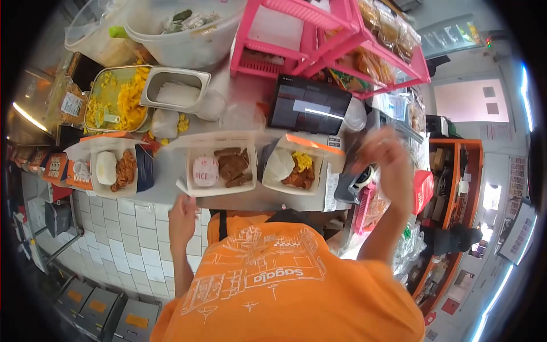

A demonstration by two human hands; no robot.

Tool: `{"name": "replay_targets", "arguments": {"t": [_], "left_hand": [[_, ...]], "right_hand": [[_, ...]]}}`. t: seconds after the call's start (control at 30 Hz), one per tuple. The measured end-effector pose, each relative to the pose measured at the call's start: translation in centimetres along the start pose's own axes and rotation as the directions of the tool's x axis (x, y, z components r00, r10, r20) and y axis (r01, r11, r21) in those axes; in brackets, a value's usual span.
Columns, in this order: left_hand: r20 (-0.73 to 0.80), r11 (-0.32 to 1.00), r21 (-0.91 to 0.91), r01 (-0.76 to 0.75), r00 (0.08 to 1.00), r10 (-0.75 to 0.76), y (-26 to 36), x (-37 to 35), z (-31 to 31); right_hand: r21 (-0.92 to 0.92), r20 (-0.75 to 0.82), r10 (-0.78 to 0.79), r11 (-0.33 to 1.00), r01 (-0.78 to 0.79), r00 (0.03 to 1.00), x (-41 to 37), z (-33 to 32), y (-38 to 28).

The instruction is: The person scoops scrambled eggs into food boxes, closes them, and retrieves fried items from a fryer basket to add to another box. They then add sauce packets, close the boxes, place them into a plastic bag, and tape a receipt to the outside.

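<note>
My left hand (183, 218) is at the counter's front edge, just below the near-left corner of an open meal box (223, 192) holding a round paper-wrapped rice pack (205, 171) and brown meat pieces (232, 166). Its fingers look loosely apart, with nothing visible in them. Smeared by motion, my right hand (383, 149) is raised over the right end of the counter, near a dark tape dispenser (348, 189). To the left, another open box (147, 175) holds wrapped rice and fried chicken (125, 170). A third box (293, 189) holds wrapped rice and chicken topped with yellow bits (302, 162).
Behind the boxes stand a tablet (309, 105), a metal pan (174, 91), a tray of yellow food (132, 94) and a large plastic tub (176, 48). Pink racks (336, 31) rise at the back. Orange shelving (453, 211) is at right.
</note>
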State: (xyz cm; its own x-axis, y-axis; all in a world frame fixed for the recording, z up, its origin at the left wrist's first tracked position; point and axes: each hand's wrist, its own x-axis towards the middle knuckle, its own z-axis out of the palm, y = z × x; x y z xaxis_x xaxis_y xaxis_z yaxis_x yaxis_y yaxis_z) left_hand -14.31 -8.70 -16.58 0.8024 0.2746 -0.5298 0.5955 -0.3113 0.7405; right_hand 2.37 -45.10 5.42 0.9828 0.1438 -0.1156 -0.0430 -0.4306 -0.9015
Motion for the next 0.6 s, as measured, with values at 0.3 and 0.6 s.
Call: {"name": "replay_targets", "arguments": {"t": [0.3,0.6], "left_hand": [[-0.458,0.831,0.556,0.023,0.843,0.283,-0.4,4.9,4.3],[-0.416,0.911,-0.286,-0.297,0.895,0.161,-4.7,5.8,3.5]], "right_hand": [[-0.251,-0.158,0.129,0.954,-0.167,0.979,-9.7,5.1,20.5],[-0.282,-0.091,0.174,0.94,-0.193,0.981,-9.9,6.8,24.5]]}}
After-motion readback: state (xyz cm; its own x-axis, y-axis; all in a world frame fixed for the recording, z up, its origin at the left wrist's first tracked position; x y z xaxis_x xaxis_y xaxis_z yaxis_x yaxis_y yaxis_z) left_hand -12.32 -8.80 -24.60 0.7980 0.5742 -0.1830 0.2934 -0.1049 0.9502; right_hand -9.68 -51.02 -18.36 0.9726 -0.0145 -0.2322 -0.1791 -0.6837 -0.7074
